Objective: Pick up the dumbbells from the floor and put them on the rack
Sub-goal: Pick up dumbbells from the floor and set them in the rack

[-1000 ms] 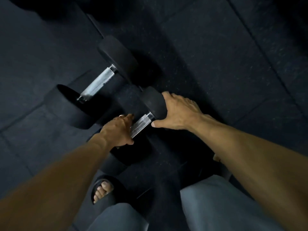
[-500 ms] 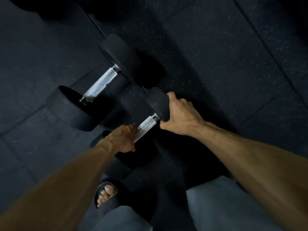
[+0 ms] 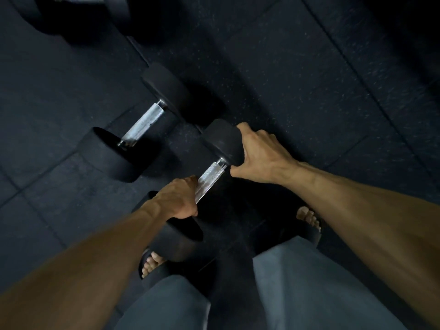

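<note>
A black dumbbell with a silver knurled handle point(image 3: 210, 176) is held in both my hands, slanting from lower left to upper right above my feet. My left hand point(image 3: 177, 201) is wrapped around the lower part of the handle. My right hand point(image 3: 258, 154) grips the far black head. A second, larger dumbbell point(image 3: 144, 122) lies on the dark rubber floor just to the upper left, untouched. No rack shows in this view.
A third dumbbell point(image 3: 78, 0) lies at the top left edge, half cut off. My sandalled feet point(image 3: 152, 263) stand under the held dumbbell, the right foot point(image 3: 308, 217) beside my right forearm. Dark speckled floor tiles point(image 3: 309, 79) stretch to the right.
The near dumbbell's head has come up off the floor in my hands, and my right foot has come into sight. The view has pulled back, showing a third dumbbell at the top.
</note>
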Demonstrator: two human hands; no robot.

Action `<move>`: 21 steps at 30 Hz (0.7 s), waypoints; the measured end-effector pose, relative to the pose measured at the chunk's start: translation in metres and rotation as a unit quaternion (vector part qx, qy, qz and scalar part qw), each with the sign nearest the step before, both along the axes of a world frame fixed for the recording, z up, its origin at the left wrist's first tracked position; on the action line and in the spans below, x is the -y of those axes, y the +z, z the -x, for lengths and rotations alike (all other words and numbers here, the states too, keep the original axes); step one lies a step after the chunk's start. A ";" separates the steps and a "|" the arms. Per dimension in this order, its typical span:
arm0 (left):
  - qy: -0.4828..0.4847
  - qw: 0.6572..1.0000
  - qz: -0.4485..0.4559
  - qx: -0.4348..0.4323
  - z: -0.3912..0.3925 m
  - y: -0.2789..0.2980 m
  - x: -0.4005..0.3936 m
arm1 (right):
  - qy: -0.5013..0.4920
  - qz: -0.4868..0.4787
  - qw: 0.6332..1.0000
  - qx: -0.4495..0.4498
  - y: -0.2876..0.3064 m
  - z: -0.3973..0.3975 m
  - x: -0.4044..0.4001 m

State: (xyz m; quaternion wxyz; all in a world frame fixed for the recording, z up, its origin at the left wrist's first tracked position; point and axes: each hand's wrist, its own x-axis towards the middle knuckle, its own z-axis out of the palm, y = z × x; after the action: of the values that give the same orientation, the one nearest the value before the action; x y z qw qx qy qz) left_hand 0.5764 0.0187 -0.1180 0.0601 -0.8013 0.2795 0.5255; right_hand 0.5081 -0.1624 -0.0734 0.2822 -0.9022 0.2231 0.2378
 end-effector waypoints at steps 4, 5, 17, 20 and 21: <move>-0.013 1.000 0.010 0.005 -0.002 0.073 0.013 | 0.000 -0.013 1.000 0.006 0.076 0.000 0.016; -0.018 1.000 0.014 0.004 -0.003 0.095 0.017 | 0.002 -0.014 1.000 0.008 0.099 -0.001 0.020; -0.137 0.985 0.083 0.069 -0.015 0.454 0.095 | -0.069 0.025 0.992 0.099 0.462 0.033 0.084; -0.168 0.974 0.109 0.104 -0.009 0.540 0.124 | -0.087 0.062 0.984 0.140 0.551 0.055 0.104; -0.176 0.970 0.122 0.114 -0.006 0.566 0.134 | -0.089 0.078 0.982 0.150 0.578 0.062 0.111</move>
State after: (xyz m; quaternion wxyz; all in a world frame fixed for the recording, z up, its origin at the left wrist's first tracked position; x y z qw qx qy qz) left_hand 0.5820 -0.1158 0.4475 0.0845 -0.7955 0.4694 0.3738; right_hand 0.4457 -0.2737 0.5046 0.2609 -0.9234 0.2759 0.0553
